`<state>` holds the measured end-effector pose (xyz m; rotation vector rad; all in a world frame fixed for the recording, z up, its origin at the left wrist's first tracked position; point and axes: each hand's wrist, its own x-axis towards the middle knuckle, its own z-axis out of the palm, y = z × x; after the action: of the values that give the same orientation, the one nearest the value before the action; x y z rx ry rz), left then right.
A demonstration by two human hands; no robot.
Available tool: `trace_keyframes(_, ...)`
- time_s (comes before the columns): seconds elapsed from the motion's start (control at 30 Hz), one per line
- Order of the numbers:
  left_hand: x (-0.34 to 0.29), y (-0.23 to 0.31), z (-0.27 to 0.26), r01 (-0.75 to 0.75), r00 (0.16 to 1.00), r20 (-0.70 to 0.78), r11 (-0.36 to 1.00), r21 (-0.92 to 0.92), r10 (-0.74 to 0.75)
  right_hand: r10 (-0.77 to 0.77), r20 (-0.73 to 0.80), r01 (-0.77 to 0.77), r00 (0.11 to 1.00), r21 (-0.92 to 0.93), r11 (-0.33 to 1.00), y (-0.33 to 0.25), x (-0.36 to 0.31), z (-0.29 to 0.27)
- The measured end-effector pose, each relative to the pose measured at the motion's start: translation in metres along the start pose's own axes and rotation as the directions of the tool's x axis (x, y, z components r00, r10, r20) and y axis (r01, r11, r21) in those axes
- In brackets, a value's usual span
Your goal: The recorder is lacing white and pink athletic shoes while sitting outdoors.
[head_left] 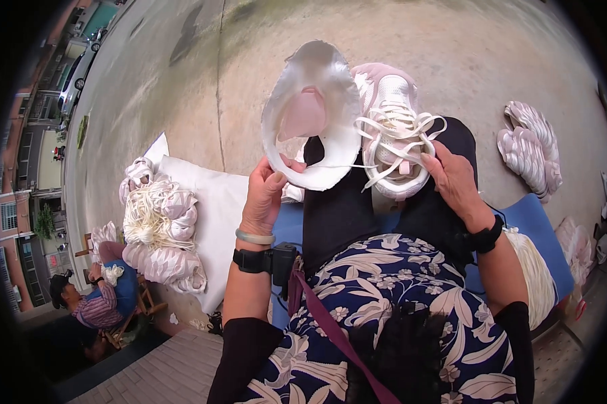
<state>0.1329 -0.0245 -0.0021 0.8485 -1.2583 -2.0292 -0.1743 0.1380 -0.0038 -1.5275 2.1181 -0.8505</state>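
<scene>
Over dark knees (340,215), the hands (455,180) pinch a silvery shell (335,121) and laced shoe (392,128); shoe bundles (160,225) lie either side.

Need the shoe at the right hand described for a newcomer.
Find the black trousers, mid-picture. At their far end, the right hand holds a pink-and-white shoe. Loose white laces crisscross its top, setting it apart from the hollow white piece in the left hand alongside.
</scene>
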Motion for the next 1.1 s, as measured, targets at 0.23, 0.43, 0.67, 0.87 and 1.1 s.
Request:
trace_keyframes(0.23, -0.02, 0.026, 0.079, -0.191, 0.981, -0.022, 0.976, 0.103, 0.194, 0.086, 0.015, -0.087, 0.996, 0.206, 0.975, 0.005, 0.006, -0.001)
trace_keyframes(0.43, -0.008, 0.019, 0.13, -0.71, 0.689, 0.705, 0.358, 0.607, 0.17, 0.022, 0.067, -0.049, 0.997, 0.437, 0.898, 0.006, 0.015, 0.005)
trace_keyframes(0.67, 0.032, -0.004, 0.168, -0.756, 0.645, 0.761, 0.205, 0.622, 0.072, 0.153, -0.194, -0.03, 0.969, 0.524, 0.851, 0.005, -0.005, -0.019)
trace_keyframes(0.87, 0.024, -0.019, 0.178, -0.753, 0.649, 0.723, 0.061, 0.656, 0.237, -0.205, -0.299, 0.253, 0.932, 0.132, 0.958, -0.021, -0.011, -0.025)
trace_keyframes(1.1, 0.012, -0.018, 0.167, -0.768, 0.603, 0.77, -0.109, 0.631, 0.209, -0.342, -0.324, 0.32, 0.882, -0.121, 0.94, -0.025, -0.018, -0.018)
